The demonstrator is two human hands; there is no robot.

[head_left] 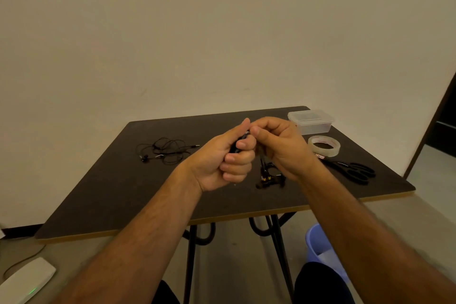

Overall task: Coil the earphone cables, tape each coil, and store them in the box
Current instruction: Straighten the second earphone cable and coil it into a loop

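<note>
Above the middle of the dark table (103,195), my left hand (225,158) is curled in a fist round a black earphone cable (238,146), most of it hidden in the palm. My right hand (280,145) pinches the same cable at the top of the fist, and the earbud ends (265,175) dangle below it, just above the table. A second black earphone (165,149) lies loose and tangled on the table to the left. At the back right corner stands a clear plastic box (311,121) with its lid on. A roll of clear tape (323,145) lies in front of the box.
Black-handled scissors (355,171) lie near the table's right edge, in front of the tape. A blue bucket (323,249) stands on the floor under the right side. On the floor at lower left lies a white device (26,280) with a green light. A wall is close behind.
</note>
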